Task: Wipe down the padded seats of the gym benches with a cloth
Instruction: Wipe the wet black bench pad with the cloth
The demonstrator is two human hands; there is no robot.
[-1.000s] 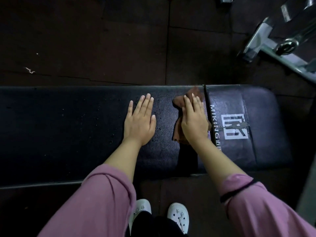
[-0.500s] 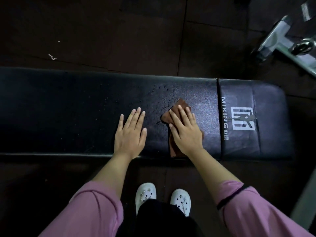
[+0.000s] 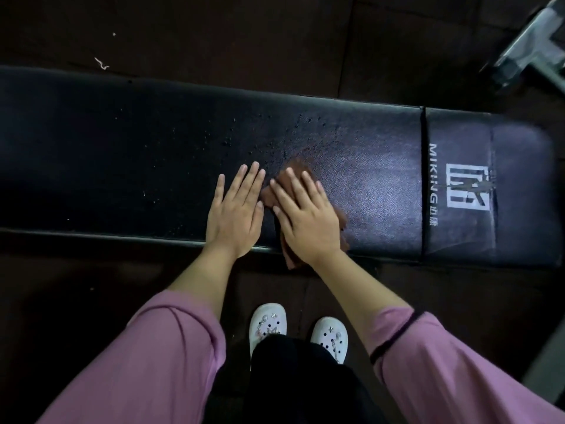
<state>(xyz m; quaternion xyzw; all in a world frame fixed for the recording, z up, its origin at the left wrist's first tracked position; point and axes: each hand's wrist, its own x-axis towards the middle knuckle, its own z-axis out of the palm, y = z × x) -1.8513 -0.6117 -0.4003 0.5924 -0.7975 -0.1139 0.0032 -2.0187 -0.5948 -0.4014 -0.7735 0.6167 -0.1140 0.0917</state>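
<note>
A long black padded bench seat (image 3: pixel 122 154) runs across the view, and everything else is placed against it. On its left stretch the vinyl is dark, with fine droplets scattered toward the middle. Near the seat's middle, by its near edge, the left hand (image 3: pixel 235 214) lies palm down on the padding, fingers straight and together, holding nothing. Just to its right, almost touching it, the right hand (image 3: pixel 305 220) presses flat with spread, straight fingers on a brown cloth (image 3: pixel 292 260); the cloth lies on the seat under this palm, and one corner hangs over the seat's near edge. Right of the hands the vinyl shows a smooth sheen. Further right a seam (image 3: pixel 423 185) divides the seat from its end pad, which carries a white logo (image 3: pixel 467 186) and lettering. Beyond the seat's far right corner a metal frame (image 3: pixel 526 53) stands on the dark floor. Below the seat's near edge are two white clogs (image 3: pixel 267 324) and pink sleeves (image 3: pixel 159 356).
</note>
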